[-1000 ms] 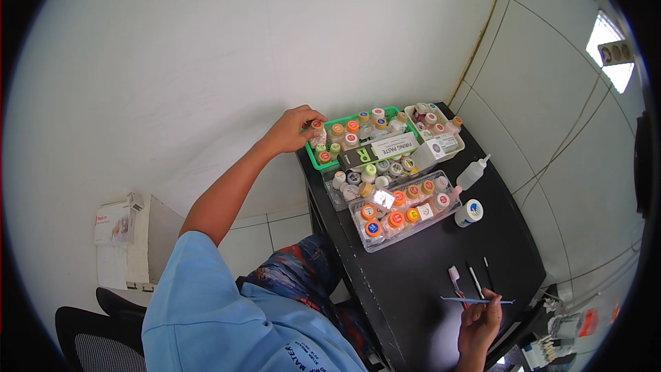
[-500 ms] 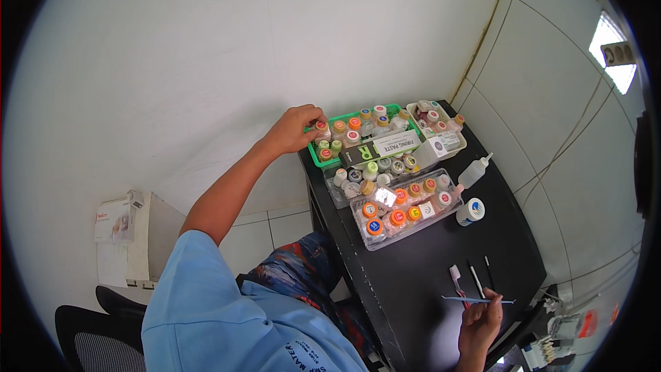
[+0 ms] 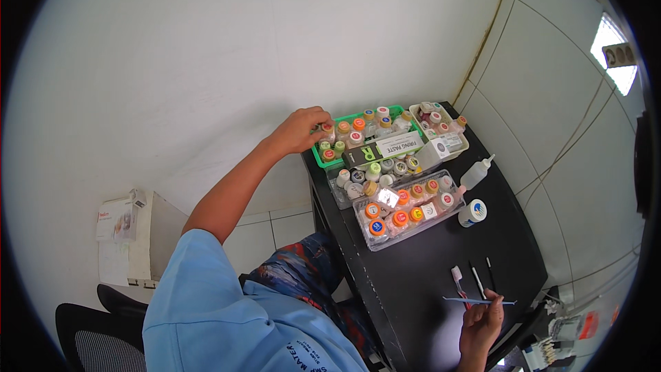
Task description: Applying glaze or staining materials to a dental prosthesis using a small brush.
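The counter (image 3: 427, 275) is faced in smooth black with a soft sheen, its edge worn rough. The basket (image 3: 317, 158) is moulded in green plastic, the tray (image 3: 396, 240) in clear, glossy plastic. The jars (image 3: 329, 136) are topped with plastic caps. Matt cloth is seen in the shirt (image 3: 206, 296), mesh in the chair (image 3: 100, 350), smooth card in the carton (image 3: 399, 145).

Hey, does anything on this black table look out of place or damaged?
Yes. A tan-capped bottle lies tipped over at the upper-left side of the front clear tray, while most bottles there stand cap-up. The black table also has pale, chipped-looking marks along its left edge. I see no spill.
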### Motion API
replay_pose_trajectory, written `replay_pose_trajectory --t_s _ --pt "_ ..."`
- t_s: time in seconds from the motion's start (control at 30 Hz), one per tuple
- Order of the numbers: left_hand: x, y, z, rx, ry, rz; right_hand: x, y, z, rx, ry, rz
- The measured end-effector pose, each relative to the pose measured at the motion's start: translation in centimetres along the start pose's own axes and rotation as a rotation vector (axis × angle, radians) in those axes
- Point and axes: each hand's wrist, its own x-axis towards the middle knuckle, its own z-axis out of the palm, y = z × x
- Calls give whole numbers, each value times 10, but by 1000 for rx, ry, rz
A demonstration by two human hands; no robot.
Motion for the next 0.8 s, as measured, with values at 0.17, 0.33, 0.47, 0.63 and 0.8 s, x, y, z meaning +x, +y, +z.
replay_pose_trajectory --t_s 0.17,0.33,0.47,0.63,0.8 --pt "1 -7 6 34 27 80 0 2 0 -13 -3 -3" --pt "3 1 13 99 24 17 0 2 -1 -17 -22 8" --pt "-1 3 12 102 122 26 0 3 0 -35 -11 9" --pt "-4 -8 5 -38 122 25 0 2 1 -29 0 4" --pt "-9 -9 7 -82 157 -14 0 1 1 -34 -33 -4"
